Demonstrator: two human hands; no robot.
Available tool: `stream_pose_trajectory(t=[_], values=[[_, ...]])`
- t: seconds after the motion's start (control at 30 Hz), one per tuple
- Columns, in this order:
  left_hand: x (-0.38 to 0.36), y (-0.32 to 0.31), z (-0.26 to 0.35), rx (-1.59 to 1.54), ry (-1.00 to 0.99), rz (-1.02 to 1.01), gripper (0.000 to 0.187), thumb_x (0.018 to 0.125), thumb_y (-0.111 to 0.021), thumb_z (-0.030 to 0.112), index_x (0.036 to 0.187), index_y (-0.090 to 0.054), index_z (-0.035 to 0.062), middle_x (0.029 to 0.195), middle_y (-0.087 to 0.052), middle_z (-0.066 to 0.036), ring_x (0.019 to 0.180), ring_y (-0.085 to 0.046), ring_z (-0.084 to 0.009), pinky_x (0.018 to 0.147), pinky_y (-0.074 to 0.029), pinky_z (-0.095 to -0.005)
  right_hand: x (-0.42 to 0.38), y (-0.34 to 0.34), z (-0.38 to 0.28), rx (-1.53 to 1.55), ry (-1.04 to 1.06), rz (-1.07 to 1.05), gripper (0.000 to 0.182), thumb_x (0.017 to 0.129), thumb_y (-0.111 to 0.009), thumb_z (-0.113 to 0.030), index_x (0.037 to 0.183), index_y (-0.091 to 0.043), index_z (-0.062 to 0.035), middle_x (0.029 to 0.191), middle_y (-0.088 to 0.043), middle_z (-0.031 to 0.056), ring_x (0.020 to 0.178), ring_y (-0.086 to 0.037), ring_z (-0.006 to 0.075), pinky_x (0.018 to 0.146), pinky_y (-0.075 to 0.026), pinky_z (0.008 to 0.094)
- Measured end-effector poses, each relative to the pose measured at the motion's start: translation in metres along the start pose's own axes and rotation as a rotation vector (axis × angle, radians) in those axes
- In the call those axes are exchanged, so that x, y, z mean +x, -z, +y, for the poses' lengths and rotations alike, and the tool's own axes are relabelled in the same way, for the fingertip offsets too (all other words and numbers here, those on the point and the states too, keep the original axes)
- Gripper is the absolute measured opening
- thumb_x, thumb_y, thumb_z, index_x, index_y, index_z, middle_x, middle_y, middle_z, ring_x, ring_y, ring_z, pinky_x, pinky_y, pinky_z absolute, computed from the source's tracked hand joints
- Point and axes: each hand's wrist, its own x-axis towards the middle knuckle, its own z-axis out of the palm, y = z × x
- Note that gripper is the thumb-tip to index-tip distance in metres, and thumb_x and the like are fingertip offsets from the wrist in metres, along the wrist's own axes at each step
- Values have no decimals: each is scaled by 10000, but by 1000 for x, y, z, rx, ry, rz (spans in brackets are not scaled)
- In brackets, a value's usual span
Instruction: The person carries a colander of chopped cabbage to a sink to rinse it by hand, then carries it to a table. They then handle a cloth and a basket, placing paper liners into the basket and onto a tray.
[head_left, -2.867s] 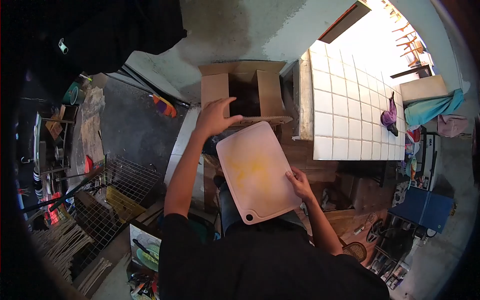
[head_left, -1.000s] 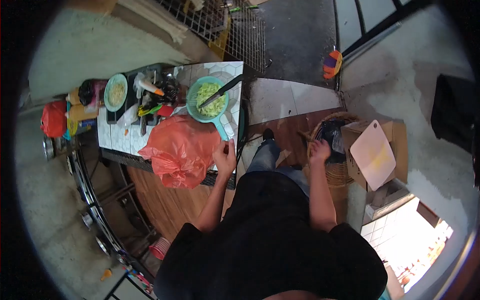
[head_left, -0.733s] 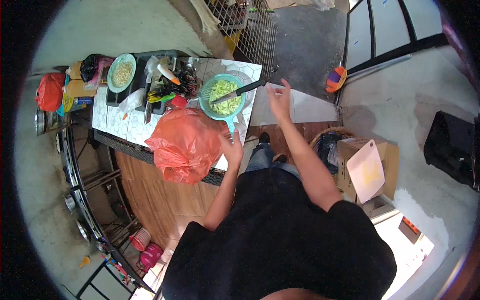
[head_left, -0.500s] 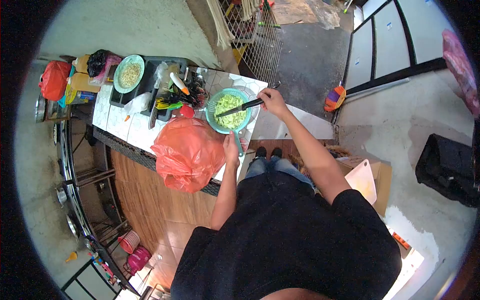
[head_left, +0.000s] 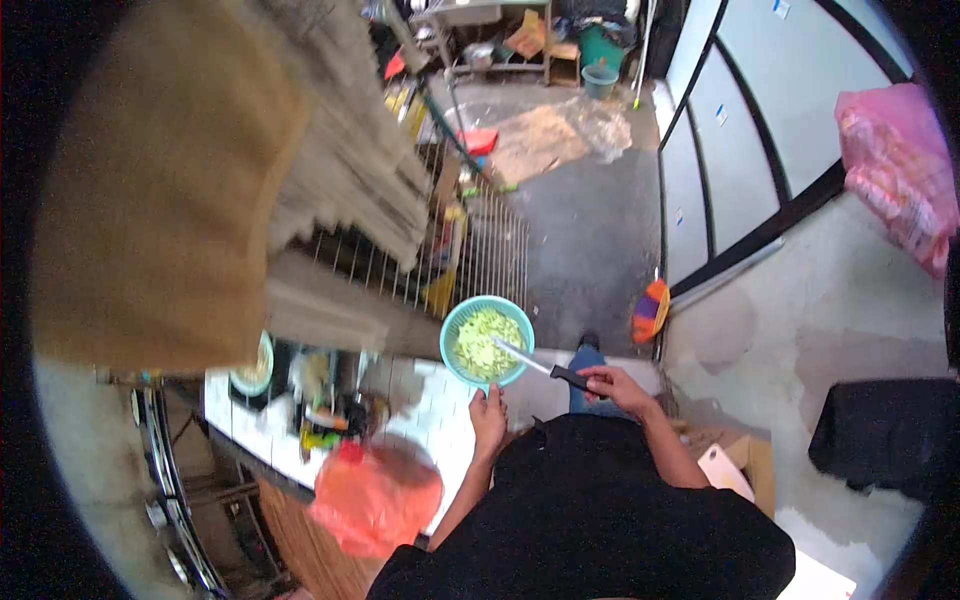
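Observation:
A light-green colander (head_left: 447, 345) full of chopped pale-green vegetable (head_left: 480, 350) is in front of me, past the table's right end. My left hand (head_left: 489, 420) is closed at the near side of the colander, where its handle sits. My right hand (head_left: 620, 390) grips the black handle of a knife (head_left: 537, 364). The blade points left and overlaps the chopped pieces, its tip over the middle of the colander.
A white-tiled table (head_left: 440, 395) stands at left, with an orange-red plastic bag (head_left: 380, 500) at its near edge. A wire rack (head_left: 505, 245) and a hanging brown cloth (head_left: 160, 200) rise beyond it. Flattened cardboard (head_left: 535, 145) lies on the dark floor ahead.
The view has swung toward the doorway and the floor ahead. The colander and knife have moved off the table with my hands, and one leg is stepping forward.

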Motion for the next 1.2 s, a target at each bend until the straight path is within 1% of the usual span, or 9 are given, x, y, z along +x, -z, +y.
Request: stream_pose_trajectory(t=[0.03, 0.2, 0.4, 0.47, 0.6, 0.77, 0.9, 1.1, 1.2], values=[[15, -23, 16, 16, 94, -41, 281, 977, -504, 294, 832, -510, 53, 541, -405, 46, 429, -354, -41, 383, -264, -216, 8, 21, -10, 14, 44, 1, 333, 931, -575, -141, 1236, -548, -7, 833, -617, 31, 755, -585, 107, 717, -480, 265], [99, -138, 77, 47, 69, -106, 243, 973, -511, 268, 879, -550, 47, 550, -439, 39, 431, -358, -40, 385, -270, -211, 54, 113, -94, -160, 105, 160, 290, 949, -521, -141, 1209, -553, -17, 846, -578, 13, 739, -553, 94, 704, -483, 263], [196, -225, 130, -6, -33, -130, 244, 970, -514, 283, 886, -552, 58, 614, -496, 36, 470, -417, -40, 402, -297, -208, 122, 194, -177, -330, 103, 282, 243, 932, -513, -122, 1158, -549, -38, 804, -535, -4, 713, -510, 88, 646, -442, 260], [223, -246, 156, 6, -20, -103, 264, 972, -507, 298, 875, -553, 57, 574, -474, 33, 431, -394, -46, 381, -282, -213, 160, 219, -180, -224, 151, 261, 223, 952, -505, -123, 1160, -543, -54, 813, -525, -22, 672, -489, 69, 584, -440, 236], [305, -278, 196, -6, 67, -55, 276, 975, -498, 302, 848, -545, 61, 527, -430, 39, 384, -360, -51, 348, -252, -219, 233, 249, -221, 154, 13, 312, 214, 961, -507, -184, 1114, -550, -42, 737, -519, 3, 603, -496, 92, 568, -476, 268], [436, -314, 246, 38, 36, -52, 264, 971, -513, 282, 837, -537, 56, 520, -426, 42, 387, -356, -50, 353, -251, -223, 348, 308, -265, 227, -84, 573, 323, 940, -537, -399, 870, -542, -84, 566, -446, -20, 449, -395, 81, 434, -374, 258], [526, -348, 295, 17, -76, -28, 238, 963, -530, 260, 866, -550, 44, 605, -494, 32, 454, -390, -36, 396, -274, -217, 426, 364, -322, 198, -46, 719, 342, 942, -531, -419, 848, -523, -90, 528, -416, -16, 416, -399, 85, 409, -381, 260], [627, -399, 405, 37, -25, -69, 237, 956, -545, 283, 858, -529, 67, 533, -427, 43, 398, -361, -45, 362, -258, -232, 520, 434, -420, 395, 19, 762, 195, 953, -512, -267, 964, -514, -72, 596, -461, -10, 462, -429, 89, 440, -415, 273], [698, -430, 426, 5, -30, -56, 246, 954, -548, 296, 853, -528, 72, 525, -415, 47, 396, -356, -44, 357, -246, -234, 582, 483, -447, 581, 81, 749, 144, 940, -502, -198, 1011, -479, -75, 637, -495, 26, 485, -459, 125, 475, -440, 309]])
